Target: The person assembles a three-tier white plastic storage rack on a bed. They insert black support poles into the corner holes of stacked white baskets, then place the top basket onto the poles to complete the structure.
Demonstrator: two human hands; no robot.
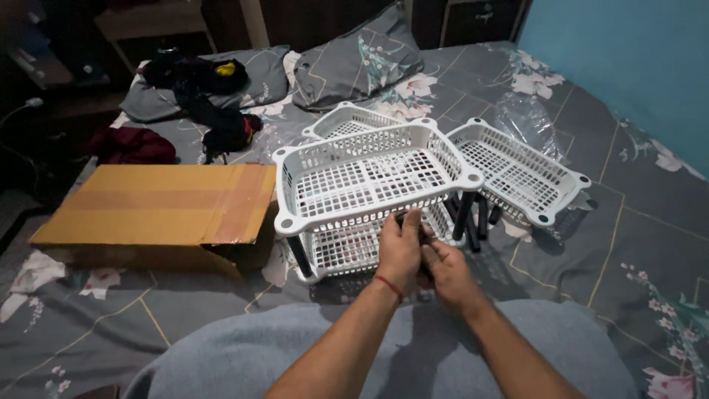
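A white plastic rack of two stacked perforated trays (369, 177) stands on the bed in front of me, joined by black tubes at the corners, such as the tube (299, 255) at the front left. My left hand (401, 247) and my right hand (445, 272) are together at the front edge of the rack, fingers closed around a short black tube (401, 219) that is mostly hidden between them. A red thread circles my left wrist. Several loose black tubes (480, 218) lie just right of the rack.
Another white tray (517, 174) lies to the right, one more (343, 118) behind the rack. A flat cardboard box (159, 203) sits on the left. Pillows, dark clothes (214, 103) and a clear plastic bag (526, 122) lie farther back. A blue wall borders the right.
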